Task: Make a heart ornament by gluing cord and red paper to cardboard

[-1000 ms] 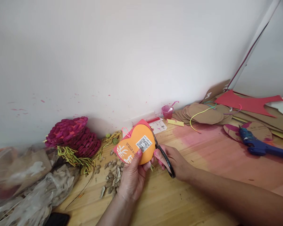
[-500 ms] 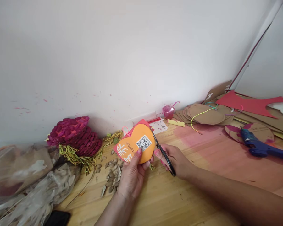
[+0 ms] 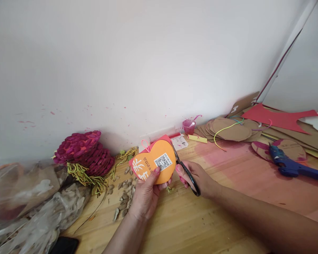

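My left hand (image 3: 147,194) pinches an orange heart-shaped card (image 3: 159,150), thumb on its printed face below a QR code. Behind the card lies red paper (image 3: 165,138), its edge showing past the upper left and top. A pink cord loop (image 3: 145,144) sticks out at the heart's notch, and a small yellow-green tassel (image 3: 169,189) hangs below. My right hand (image 3: 198,178) is closed around black-handled scissors (image 3: 188,170). Their blades point up at the right edge of the card and red paper.
Purple-red scaly stacks (image 3: 86,153) with yellow-green cords stand at left, above plastic bags (image 3: 60,208). Loose brown seed shells (image 3: 125,197) lie on the wooden table. Behind are a pink paint cup (image 3: 189,126) and cardboard discs (image 3: 230,127); a blue glue gun (image 3: 288,165) lies right.
The heart card and red paper have turned slightly and shifted a little right. The scissor handles have spread wider, and the blades still sit at the paper's right edge.
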`<state>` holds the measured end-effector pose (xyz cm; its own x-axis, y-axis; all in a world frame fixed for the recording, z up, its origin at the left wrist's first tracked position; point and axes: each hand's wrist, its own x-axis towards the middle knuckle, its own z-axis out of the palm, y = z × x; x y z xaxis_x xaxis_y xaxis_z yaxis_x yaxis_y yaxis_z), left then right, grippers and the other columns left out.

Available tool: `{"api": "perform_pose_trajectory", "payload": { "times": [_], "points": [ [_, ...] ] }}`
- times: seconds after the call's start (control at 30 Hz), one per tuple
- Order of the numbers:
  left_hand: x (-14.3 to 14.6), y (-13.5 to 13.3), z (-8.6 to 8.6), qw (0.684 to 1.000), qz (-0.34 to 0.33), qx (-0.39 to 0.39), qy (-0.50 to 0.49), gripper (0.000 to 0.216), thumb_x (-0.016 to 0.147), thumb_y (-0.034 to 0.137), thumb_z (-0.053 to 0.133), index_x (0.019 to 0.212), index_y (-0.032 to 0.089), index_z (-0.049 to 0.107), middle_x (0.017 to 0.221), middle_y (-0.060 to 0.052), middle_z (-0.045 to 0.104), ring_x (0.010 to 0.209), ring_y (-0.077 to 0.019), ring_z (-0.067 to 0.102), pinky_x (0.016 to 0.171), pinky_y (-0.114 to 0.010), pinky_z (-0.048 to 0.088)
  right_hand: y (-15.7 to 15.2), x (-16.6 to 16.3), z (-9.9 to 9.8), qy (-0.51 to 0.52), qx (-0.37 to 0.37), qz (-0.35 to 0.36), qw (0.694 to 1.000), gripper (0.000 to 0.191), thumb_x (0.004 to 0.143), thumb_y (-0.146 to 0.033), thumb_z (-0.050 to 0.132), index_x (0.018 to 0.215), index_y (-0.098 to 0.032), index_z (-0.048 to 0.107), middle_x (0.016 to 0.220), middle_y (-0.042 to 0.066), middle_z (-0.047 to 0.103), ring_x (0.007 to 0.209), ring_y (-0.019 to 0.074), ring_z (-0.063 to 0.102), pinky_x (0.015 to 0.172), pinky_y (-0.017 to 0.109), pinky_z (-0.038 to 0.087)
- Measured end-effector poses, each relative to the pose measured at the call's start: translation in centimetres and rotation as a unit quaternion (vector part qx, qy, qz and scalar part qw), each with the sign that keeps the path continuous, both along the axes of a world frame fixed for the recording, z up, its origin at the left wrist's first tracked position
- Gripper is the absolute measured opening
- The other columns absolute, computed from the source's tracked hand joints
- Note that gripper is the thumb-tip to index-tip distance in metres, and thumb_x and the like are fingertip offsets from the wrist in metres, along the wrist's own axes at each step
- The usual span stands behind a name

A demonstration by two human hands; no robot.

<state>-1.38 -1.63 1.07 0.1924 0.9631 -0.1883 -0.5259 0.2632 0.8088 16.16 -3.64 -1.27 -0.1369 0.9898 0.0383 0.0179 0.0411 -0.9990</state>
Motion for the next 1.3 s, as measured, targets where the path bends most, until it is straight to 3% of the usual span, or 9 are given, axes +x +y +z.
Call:
{"api": "perform_pose_trajectory", "payload": {
  "times": [0.13, 0.5, 0.9, 1.1, 1.3],
  "points": [
    [0.1, -0.2, 0.2, 1.0, -0.002, 0.001, 0.006, 0.063, 0.072, 0.02, 0.084, 0.129, 0.019, 0.056, 0.1, -0.009, 0.074, 0.063, -0.0184, 0.071, 0.051, -0.025, 0.06, 0.1, 0.0, -0.4, 0.016, 0.004, 0.001, 1.0, 0.042, 0.091, -0.055, 0.058, 0.071, -0.022, 0.043, 0.059, -0.005, 0.047, 0.051, 0.0113, 0.044, 0.049, 0.024, 0.035],
    [0.0, 0.0, 0.2, 1.0, 0.024, 0.007, 0.017, 0.052, 0.069, 0.021, 0.085, 0.115, 0.016, 0.063, 0.101, -0.009, 0.073, 0.07, -0.0179, 0.071, 0.059, -0.027, 0.062, -0.2, 0.3, 0.5, -0.012, -0.01, -0.011, 1.0, 0.041, 0.088, -0.055, 0.061, 0.07, -0.022, 0.045, 0.055, -0.006, 0.045, 0.047, 0.0104, 0.041, 0.046, 0.024, 0.034],
    [-0.6, 0.7, 0.0, 0.998, 0.051, 0.036, 0.028, 0.049, 0.068, 0.022, 0.086, 0.112, 0.017, 0.066, 0.101, -0.007, 0.074, 0.068, -0.0161, 0.07, 0.053, -0.023, 0.059, -0.1, 0.2, 1.7, -0.056, -0.004, -0.029, 0.998, 0.045, 0.083, -0.057, 0.064, 0.065, -0.023, 0.042, 0.051, -0.007, 0.04, 0.045, 0.0107, 0.039, 0.043, 0.024, 0.03],
    [-0.8, 1.0, -0.1, 0.996, 0.083, 0.001, 0.018, 0.05, 0.066, 0.019, 0.086, 0.113, 0.017, 0.066, 0.102, -0.008, 0.076, 0.072, -0.0178, 0.073, 0.053, -0.021, 0.058, -0.1, 0.3, 1.4, -0.085, 0.008, -0.027, 0.996, 0.045, 0.085, -0.056, 0.063, 0.065, -0.023, 0.04, 0.053, -0.006, 0.041, 0.047, 0.0113, 0.04, 0.045, 0.024, 0.03],
    [-0.7, 0.9, -0.1, 0.997, 0.068, 0.003, 0.025, 0.05, 0.063, 0.017, 0.088, 0.109, 0.016, 0.068, 0.104, -0.009, 0.076, 0.076, -0.019, 0.074, 0.055, -0.022, 0.059, 0.0, 0.6, 0.3, -0.045, 0.008, -0.008, 0.999, 0.041, 0.091, -0.052, 0.058, 0.069, -0.022, 0.041, 0.057, -0.005, 0.044, 0.051, 0.0112, 0.043, 0.049, 0.024, 0.034]
  ]
}}
